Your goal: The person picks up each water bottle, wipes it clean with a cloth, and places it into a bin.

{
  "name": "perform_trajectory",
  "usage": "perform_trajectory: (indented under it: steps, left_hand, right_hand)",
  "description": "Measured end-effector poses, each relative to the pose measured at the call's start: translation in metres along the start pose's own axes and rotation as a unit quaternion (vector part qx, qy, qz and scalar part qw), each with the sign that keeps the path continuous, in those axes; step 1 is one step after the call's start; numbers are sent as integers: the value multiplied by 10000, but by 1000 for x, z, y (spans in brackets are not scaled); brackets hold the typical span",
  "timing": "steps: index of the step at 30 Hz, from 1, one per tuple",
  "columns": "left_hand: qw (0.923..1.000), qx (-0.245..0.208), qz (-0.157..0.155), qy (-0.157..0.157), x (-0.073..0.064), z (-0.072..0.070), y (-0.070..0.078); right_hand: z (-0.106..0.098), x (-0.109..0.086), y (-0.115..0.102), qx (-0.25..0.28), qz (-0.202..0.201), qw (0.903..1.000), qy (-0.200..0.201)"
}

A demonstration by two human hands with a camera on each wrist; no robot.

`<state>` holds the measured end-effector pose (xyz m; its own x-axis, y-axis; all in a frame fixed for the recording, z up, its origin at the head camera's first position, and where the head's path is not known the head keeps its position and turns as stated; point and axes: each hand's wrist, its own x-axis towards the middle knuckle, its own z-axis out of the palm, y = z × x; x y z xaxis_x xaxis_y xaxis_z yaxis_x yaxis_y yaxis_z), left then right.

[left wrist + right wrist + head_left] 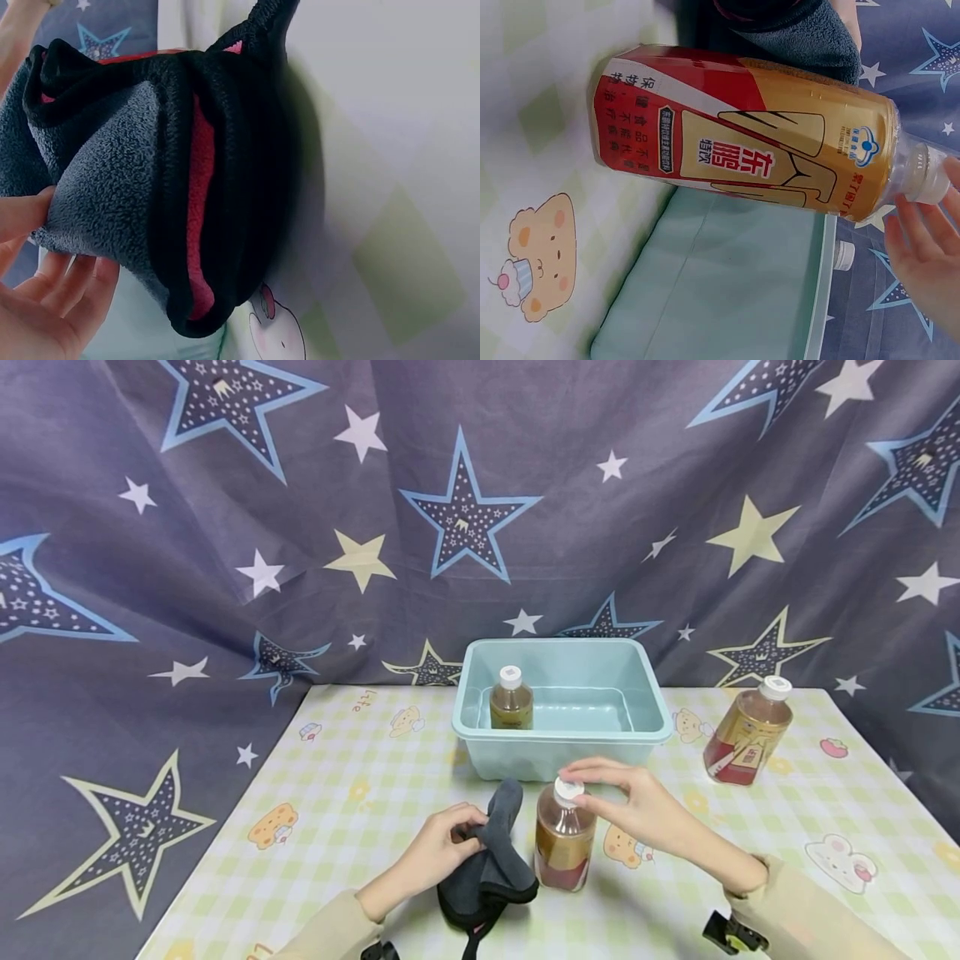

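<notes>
My left hand (444, 847) pinches a dark grey fleecy cloth (491, 860) with black edging and a hanging loop. Pinkish-red lining shows in the folds of the cloth (112, 180) in the left wrist view. Beside it, my right hand (637, 797) grips the white cap of a drink bottle (564, 852) between thumb and fingers. That bottle (742, 135) stands upright on the table and has a gold and red label in the right wrist view. The cloth hangs close to the bottle's left side; whether they touch I cannot tell.
A light blue plastic basin (555, 752) stands behind the bottle, with another capped bottle (512, 702) upright inside it. At the right stands a third bottle (748, 735). A green-checked tablecloth (322, 793) covers the table, and a starry curtain (300, 502) hangs behind.
</notes>
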<state>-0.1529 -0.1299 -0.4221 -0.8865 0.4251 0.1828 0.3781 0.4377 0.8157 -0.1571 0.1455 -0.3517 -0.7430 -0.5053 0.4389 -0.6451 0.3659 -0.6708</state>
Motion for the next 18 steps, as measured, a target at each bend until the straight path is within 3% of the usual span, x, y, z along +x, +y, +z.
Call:
perform_trajectory:
  steps: [7,18]
  left_hand:
    - [9999,-43,134,15,1,1,-1]
    - [9999,-62,146,43,4,1,7]
  right_hand:
    - [-1,-1,0,-10,-75,9999,-134]
    - [7,-2,-2,-32,188,9989,438]
